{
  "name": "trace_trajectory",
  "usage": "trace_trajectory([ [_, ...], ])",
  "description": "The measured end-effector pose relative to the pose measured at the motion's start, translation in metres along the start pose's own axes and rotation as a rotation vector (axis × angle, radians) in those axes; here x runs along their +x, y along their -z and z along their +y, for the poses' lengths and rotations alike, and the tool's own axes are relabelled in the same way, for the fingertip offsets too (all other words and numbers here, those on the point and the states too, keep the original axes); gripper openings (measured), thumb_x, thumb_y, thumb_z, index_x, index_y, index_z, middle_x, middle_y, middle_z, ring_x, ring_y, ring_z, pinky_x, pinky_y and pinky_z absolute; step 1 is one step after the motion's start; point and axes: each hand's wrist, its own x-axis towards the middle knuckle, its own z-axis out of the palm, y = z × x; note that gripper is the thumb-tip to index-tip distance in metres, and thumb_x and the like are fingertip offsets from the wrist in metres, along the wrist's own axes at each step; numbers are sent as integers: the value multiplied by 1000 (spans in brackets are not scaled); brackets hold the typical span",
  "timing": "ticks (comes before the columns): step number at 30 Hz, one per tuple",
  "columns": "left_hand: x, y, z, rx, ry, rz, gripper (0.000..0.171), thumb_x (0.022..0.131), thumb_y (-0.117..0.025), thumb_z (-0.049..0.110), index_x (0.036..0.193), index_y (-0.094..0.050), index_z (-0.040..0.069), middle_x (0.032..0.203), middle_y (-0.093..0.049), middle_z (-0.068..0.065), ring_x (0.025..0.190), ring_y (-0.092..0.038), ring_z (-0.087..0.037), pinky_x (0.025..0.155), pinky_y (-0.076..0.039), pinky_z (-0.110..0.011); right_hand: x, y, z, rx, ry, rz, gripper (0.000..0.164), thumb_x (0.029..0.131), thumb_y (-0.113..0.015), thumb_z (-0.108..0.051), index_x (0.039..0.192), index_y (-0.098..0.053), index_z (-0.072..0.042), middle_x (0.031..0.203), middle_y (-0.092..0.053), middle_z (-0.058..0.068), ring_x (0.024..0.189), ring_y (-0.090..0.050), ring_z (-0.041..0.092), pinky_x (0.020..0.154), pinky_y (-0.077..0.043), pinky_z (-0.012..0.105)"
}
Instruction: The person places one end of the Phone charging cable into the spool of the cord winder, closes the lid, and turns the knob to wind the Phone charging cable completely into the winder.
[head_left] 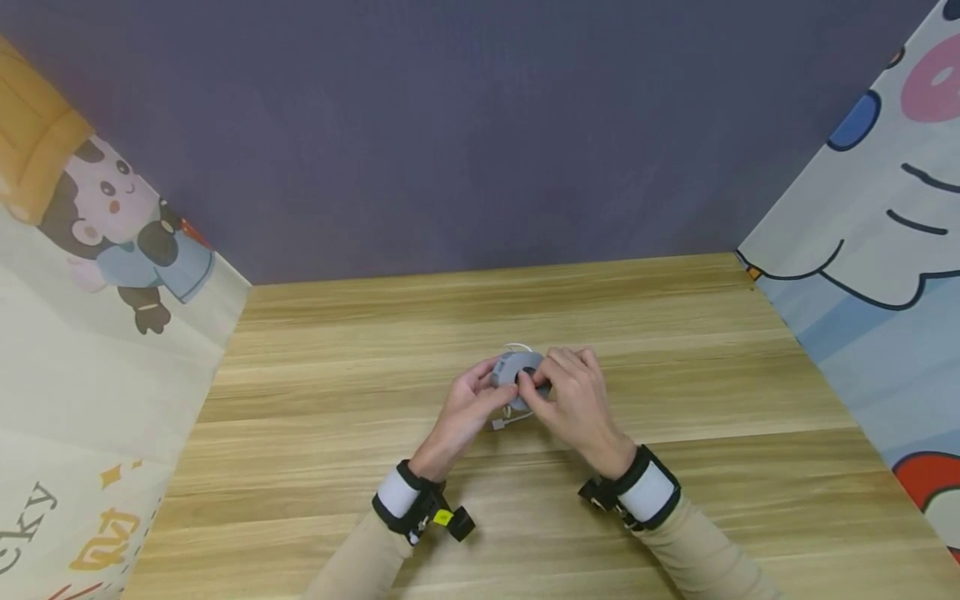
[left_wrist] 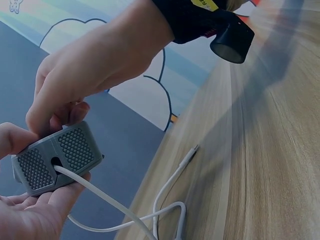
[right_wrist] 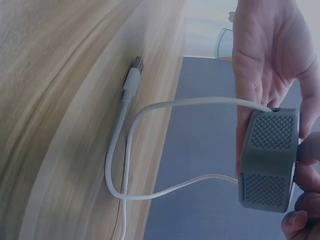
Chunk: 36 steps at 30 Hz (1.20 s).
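Observation:
A grey cable winder (head_left: 512,364) with bumpy textured sides is held just above the wooden table. My left hand (head_left: 471,406) grips it by the rim, thumb in front and fingers behind. My right hand (head_left: 576,398) has curled fingers, and its thumb and index finger pinch at the dark centre of the winder; the exact spot is partly hidden. White cable (right_wrist: 200,101) comes out of slots in the winder's side and loops down to the table. A USB plug (right_wrist: 132,82) at a cable end lies on the wood. The left wrist view shows a slim metal-tipped plug (left_wrist: 188,157).
The wooden table (head_left: 337,350) meets a dark blue wall panel (head_left: 480,133) at its back edge. Cartoon-printed panels (head_left: 112,367) stand at left and right. Each wrist wears a strapped black camera mount (head_left: 442,512).

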Motion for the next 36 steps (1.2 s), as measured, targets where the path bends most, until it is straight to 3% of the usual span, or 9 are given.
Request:
trace_trajectory([
  [9,1,1,-2,-3,-17,-11,58,97,-61,5,150,-42,-9,146,-54,-29,123,-64,-21,99,-56,-26,0,0,-4,2,-37,-13,26,89,-69,-16,66,-59,-11,64,-53,-1,58,-47,16,65,-35,36],
  [17,0,0,0,-14,-10,1,58,97,-60,4,151,-42,-8,146,-54,-28,122,-65,-22,99,-56,-29,2,4,2,-38,51,-34,22,94,-69,-25,79,-64,-10,76,-58,1,69,-54,19,68,-38,37],
  [21,0,1,0,-9,-4,-2,58,97,-60,4,151,-41,-8,147,-53,-30,122,-65,-26,99,-57,-30,4,11,8,-6,130,-108,20,100,-66,-30,93,-69,-12,87,-60,2,77,-55,19,71,-38,37],
  [25,-1,2,1,14,-1,-8,59,97,-60,5,151,-42,-8,146,-54,-30,124,-64,-31,99,-57,-31,6,18,14,12,237,-187,13,91,-78,-22,101,-75,-15,95,-62,2,82,-56,20,73,-39,37],
  [28,-1,3,2,44,16,-12,61,96,-62,6,152,-42,-6,145,-55,-29,125,-64,-32,98,-57,-32,8,23,18,-14,300,-252,21,84,-82,-18,104,-77,-16,99,-63,2,85,-57,20,74,-41,36],
  [34,-2,5,2,107,38,-35,59,96,-63,8,150,-44,-6,142,-58,-28,121,-66,-31,96,-58,-34,13,36,20,-109,385,-412,28,85,-84,-17,112,-79,-20,106,-64,0,91,-57,19,78,-42,35],
  [36,-2,6,3,119,55,-39,59,96,-64,9,149,-45,-5,141,-59,-26,121,-67,-30,96,-58,-34,14,40,20,-169,427,-444,35,81,-87,-16,114,-79,-22,108,-64,-1,93,-57,18,80,-44,35],
])
